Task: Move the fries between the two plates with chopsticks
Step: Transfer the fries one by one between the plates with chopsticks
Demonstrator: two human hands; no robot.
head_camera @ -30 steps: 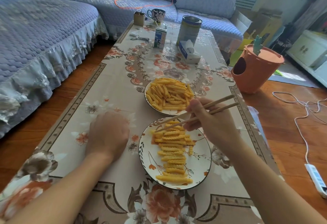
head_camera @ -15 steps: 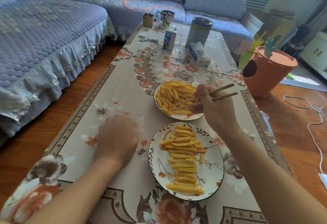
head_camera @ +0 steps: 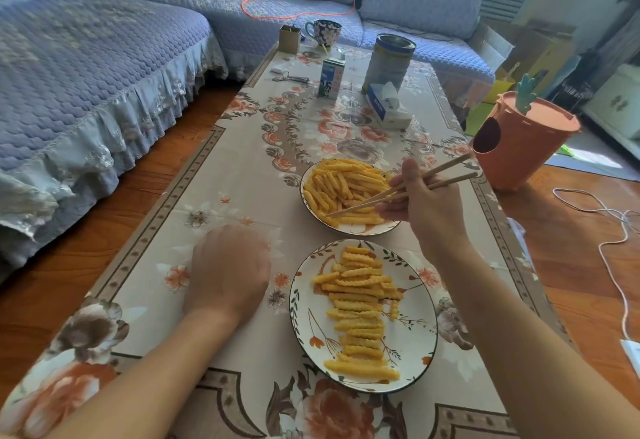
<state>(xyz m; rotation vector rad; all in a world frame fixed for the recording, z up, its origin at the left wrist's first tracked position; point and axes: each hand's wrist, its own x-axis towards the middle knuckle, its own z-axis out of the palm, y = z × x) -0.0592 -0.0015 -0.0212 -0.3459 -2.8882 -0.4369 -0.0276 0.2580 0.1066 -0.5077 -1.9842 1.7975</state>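
The right hand [head_camera: 427, 206] grips a pair of wooden chopsticks [head_camera: 398, 192], fingers curled round them, tips down among the yellow crinkle-cut fries [head_camera: 343, 192] heaped on the far round plate [head_camera: 363, 229]. More fries lie in a row on the nearer floral-patterned plate [head_camera: 415, 334], toward the desk's near edge. The left hand [head_camera: 228, 272] rests knuckles-up on the flowered tablecloth [head_camera: 242, 161], holding nothing.

Flowered table [head_camera: 242, 175] bearing plates [head_camera: 412, 345], tin [head_camera: 389, 61], carton [head_camera: 331, 78]
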